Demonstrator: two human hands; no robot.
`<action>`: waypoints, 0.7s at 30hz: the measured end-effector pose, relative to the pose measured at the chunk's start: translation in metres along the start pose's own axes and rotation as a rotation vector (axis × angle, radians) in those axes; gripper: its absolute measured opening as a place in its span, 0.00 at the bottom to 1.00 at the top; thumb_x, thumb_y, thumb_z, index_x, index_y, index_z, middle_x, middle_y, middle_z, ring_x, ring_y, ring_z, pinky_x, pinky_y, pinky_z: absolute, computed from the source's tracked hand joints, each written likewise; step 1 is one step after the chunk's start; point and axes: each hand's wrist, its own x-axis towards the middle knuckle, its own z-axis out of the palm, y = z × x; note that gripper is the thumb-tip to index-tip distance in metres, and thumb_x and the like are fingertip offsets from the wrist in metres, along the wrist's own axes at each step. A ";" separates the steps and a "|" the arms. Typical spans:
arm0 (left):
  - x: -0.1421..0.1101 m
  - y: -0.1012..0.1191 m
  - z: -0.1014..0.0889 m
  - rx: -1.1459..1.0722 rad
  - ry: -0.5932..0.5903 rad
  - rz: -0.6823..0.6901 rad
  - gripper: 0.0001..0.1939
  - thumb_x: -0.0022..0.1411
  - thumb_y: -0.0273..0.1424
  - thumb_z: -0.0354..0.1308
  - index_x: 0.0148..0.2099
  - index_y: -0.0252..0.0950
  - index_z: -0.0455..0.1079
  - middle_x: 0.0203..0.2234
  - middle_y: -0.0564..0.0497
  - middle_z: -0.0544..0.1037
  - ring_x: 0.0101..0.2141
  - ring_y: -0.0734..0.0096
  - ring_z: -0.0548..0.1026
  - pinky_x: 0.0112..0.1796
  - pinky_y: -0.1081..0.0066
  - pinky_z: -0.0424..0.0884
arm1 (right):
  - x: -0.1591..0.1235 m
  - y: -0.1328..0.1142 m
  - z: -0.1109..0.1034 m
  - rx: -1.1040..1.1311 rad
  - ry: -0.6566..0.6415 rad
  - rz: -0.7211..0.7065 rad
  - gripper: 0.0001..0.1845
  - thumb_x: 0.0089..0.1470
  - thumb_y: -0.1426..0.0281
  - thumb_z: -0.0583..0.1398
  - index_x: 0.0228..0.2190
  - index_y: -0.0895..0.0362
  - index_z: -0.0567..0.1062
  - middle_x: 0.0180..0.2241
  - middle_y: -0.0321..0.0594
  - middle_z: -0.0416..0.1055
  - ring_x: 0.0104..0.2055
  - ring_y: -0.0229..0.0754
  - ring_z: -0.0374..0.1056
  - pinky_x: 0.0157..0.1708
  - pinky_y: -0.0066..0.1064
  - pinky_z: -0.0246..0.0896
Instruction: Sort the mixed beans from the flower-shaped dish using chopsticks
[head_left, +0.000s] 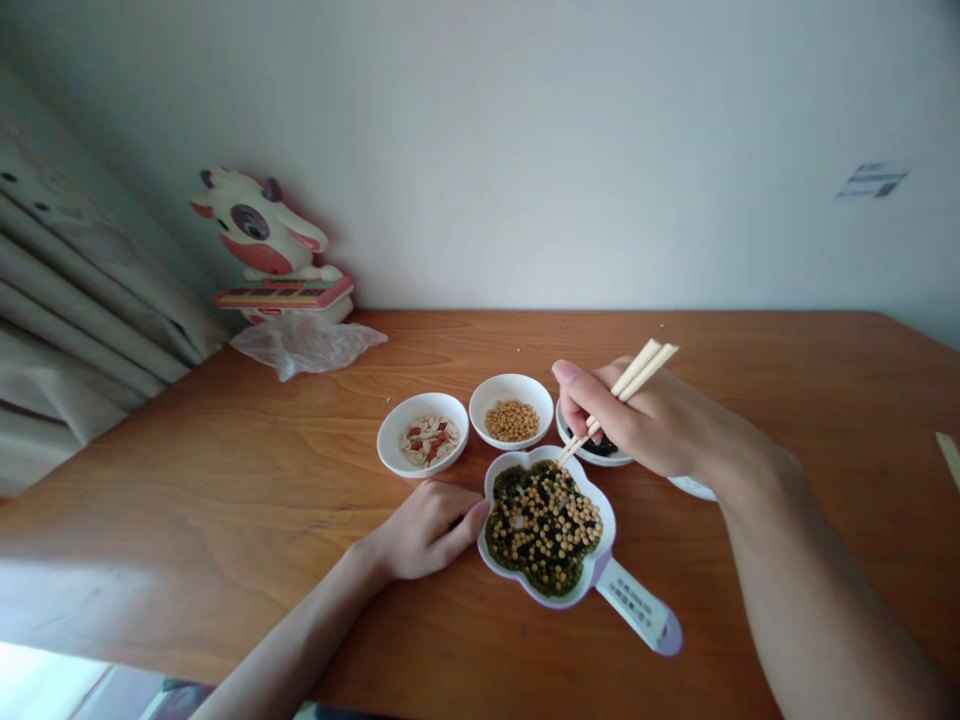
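My right hand [637, 410] holds a pair of chopsticks [622, 390] slanted down to the left. Their tips reach the far rim of a white, purple-edged flower-shaped scoop [637, 610], among mixed yellow, green and dark beans [544, 525]. At the scoop's left side, my left hand [431, 530] is curled, its thumb and forefinger against the rim. Behind the scoop stand a white bowl of pale and reddish seeds [429, 440] and a white bowl of yellow beans [512, 420]. A third dish with dark pieces [602, 447] is partly hidden by my right hand.
Another white dish [694, 488] shows partly under my right wrist. At the back left, a cow-shaped toy keyboard [277, 250] stands by a crumpled clear plastic bag [307, 345]. A curtain [67, 300] hangs left of the wooden table [225, 480]; a wall stands behind.
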 end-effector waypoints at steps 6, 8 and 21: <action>-0.001 0.000 0.000 0.011 0.010 0.016 0.24 0.84 0.38 0.41 0.33 0.37 0.61 0.27 0.51 0.73 0.27 0.72 0.65 0.32 0.70 0.62 | -0.015 0.008 0.007 0.094 0.027 -0.170 0.37 0.77 0.47 0.44 0.25 0.54 0.73 0.24 0.36 0.73 0.27 0.38 0.67 0.32 0.35 0.56; 0.000 -0.001 0.000 0.012 0.018 0.025 0.23 0.84 0.38 0.42 0.33 0.38 0.61 0.27 0.51 0.73 0.26 0.72 0.65 0.32 0.69 0.60 | -0.025 0.020 0.015 0.118 0.041 -0.243 0.35 0.77 0.49 0.45 0.26 0.54 0.74 0.24 0.35 0.71 0.26 0.38 0.66 0.32 0.35 0.55; 0.000 0.001 0.002 0.002 0.032 0.020 0.22 0.84 0.38 0.41 0.33 0.38 0.57 0.27 0.52 0.71 0.26 0.72 0.63 0.32 0.69 0.59 | -0.057 0.076 0.073 0.669 0.335 -0.096 0.46 0.72 0.40 0.41 0.19 0.55 0.76 0.18 0.39 0.66 0.19 0.38 0.59 0.21 0.34 0.50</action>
